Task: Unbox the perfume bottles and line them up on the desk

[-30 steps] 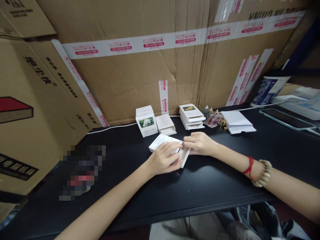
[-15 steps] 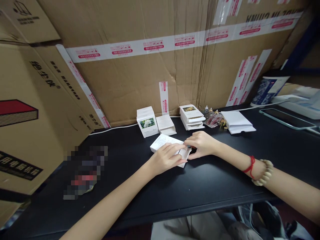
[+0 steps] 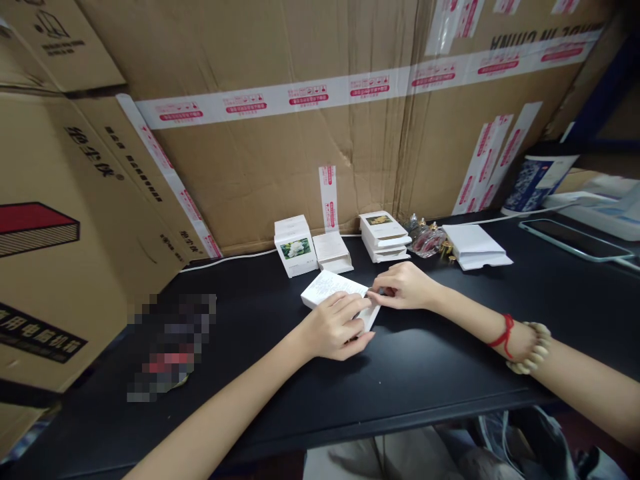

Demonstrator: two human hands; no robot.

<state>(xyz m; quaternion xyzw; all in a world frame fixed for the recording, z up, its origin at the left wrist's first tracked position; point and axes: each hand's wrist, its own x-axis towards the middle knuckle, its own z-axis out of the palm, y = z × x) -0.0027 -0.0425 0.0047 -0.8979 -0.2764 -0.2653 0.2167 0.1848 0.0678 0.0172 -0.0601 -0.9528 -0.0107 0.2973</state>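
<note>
A small white carton with fine print on its upper face lies at an angle on the black desk. Bent fingers of my left hand hold its near side, partly covering it, with the thumb reaching below. At the carton's right end, my right hand pinches the edge between thumb and fingertips. Fingers hide most of that end, so I cannot see what is inside. Just behind stands a white box with a white-flower picture, beside a plain open-ended white box.
Stacked white boxes, glass bottles with gold-coloured caps and another white box line the back. A phone and a patterned cup are at right. Large brown cartons wall the back and left. A blurred-out item lies left.
At the carton's right end, the open flap has been pressed inward. My left thumb has moved down and nearer, and my right thumb and fingertips have come together at the edge.
</note>
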